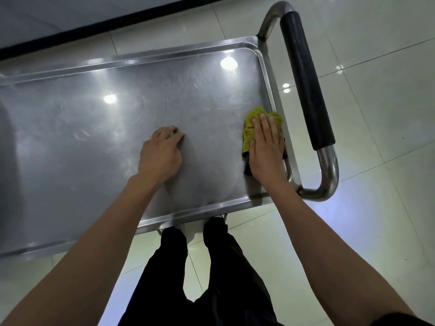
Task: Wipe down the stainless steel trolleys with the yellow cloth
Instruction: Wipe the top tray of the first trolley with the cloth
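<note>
Two bare forearms reach forward from the bottom of the view, above black trousers and shoe tips standing on a pale tiled floor [376, 114]. Beyond them lies the top tray of a stainless steel trolley [117, 128], seen from above, its shallow raised rim running all round and ceiling lights mirrored in the metal. At the tray's right end a curved steel push handle [306, 88] with a black grip sleeve stands just past the rim. Right hand [266, 149] lies flat on the yellow cloth [253, 128], fingers [264, 128] straight and pressing it down — the cloth sits bunched on the tray surface, tight against the right-hand rim, with a dark patch showing at its near edge. Left hand [161, 156] rests near the tray's middle, well apart from the cloth, fingers loosely curled and holding nothing, apparently steadying the trolley. Likely risks from here: the bunched cloth covers only a narrow strip, so corners and the gutter under the rim could be missed; a hard push toward the handle could roll the trolley away, since the wheels are out of sight and may not be locked; the bare left palm may leave fresh smudges on the metal — faint swirls already show there. No brand, label or readable writing is visible anywhere.
</note>
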A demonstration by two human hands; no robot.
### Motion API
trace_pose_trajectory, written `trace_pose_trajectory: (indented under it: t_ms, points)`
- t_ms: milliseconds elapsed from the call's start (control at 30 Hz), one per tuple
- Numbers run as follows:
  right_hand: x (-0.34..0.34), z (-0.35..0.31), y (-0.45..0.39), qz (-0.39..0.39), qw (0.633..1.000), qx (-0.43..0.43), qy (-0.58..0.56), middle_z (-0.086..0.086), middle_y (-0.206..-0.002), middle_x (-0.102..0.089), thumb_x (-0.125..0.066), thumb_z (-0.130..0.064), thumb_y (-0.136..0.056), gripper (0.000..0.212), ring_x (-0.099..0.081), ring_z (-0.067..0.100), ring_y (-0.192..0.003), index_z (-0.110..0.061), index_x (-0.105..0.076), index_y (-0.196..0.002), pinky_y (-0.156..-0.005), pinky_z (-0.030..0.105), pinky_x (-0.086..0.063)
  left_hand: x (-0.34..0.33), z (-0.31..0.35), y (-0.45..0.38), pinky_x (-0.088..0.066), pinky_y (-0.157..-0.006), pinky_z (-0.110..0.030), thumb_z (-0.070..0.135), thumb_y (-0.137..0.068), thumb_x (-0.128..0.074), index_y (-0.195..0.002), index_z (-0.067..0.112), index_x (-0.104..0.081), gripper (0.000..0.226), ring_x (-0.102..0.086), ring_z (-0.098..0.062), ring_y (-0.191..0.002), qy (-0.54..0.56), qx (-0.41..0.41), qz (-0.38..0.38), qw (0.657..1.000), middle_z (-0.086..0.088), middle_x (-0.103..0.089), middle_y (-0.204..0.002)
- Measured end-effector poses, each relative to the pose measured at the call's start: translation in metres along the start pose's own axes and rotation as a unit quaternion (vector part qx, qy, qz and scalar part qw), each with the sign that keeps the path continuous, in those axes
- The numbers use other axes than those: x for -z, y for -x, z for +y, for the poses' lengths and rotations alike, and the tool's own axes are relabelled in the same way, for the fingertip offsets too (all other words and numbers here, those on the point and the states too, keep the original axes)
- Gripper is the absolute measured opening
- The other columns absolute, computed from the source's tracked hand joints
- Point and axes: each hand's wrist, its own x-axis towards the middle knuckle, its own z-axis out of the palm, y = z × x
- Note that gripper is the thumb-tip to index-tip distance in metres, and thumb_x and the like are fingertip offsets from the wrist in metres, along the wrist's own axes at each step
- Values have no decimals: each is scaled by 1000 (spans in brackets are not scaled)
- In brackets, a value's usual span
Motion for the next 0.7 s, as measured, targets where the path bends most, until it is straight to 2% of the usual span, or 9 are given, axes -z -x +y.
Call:
trace_pose_trajectory:
  t_ms: [100,267,367,433,567,700]
  points:
    - [-9,-28,10,-1,1000,18,-3,2,-166,-13,-33,-24,-100,58,-6,23,-154,-18,-22,-156,-121,53,-17,8,-15,5,-36,-114,-45,8,-94,-45,-144,13,-51,51,-36,-27,-141,45,-4,-10,999,-5,-41,-154]
    - [-25,-77,23,6,1000,15,-12,1,-166,-15,-37,-22,-102,55,-8,21,-153,-19,-26,-156,-120,52,-18,15,-58,33,-41,-102,-50,8,-89,-51,-128,11,-64,41,-44,-33,-132,-7,26,44,999,-10,-55,-140]
    - [-34,-108,28,1,999,31,-8,1,-165,-17,-38,-20,-101,55,-10,21,-153,-18,-27,-155,-118,52,-21,14,-84,52,-39,-100,-49,8,-86,-49,-127,11,-63,44,-42,-31,-131,-28,67,41,997,-7,-54,-138]
    - [-41,-128,33,-2,999,44,-3,1,-165,-17,-39,-19,-101,56,-11,22,-153,-18,-27,-155,-117,52,-22,11,-100,62,-41,-99,-48,7,-87,-48,-131,10,-61,46,-41,-31,-132,-31,51,31,998,-6,-51,-143]
    - [-58,-181,47,-14,998,65,0,0,-166,-14,-42,-19,-100,59,-8,21,-153,-20,-22,-156,-118,53,-21,11,-125,71,-39,-108,-41,4,-85,-48,-140,12,-55,56,-39,-23,-139,37,41,32,998,0,-47,-151]
    - [-74,-236,61,-36,994,108,-4,0,-166,-14,-56,-15,-91,72,-8,21,-153,-19,-24,-156,-118,53,-20,10,-142,77,-34,-115,-37,3,-85,-47,-147,13,-46,63,-36,-19,-143,66,14,12,998,2,-40,-156]
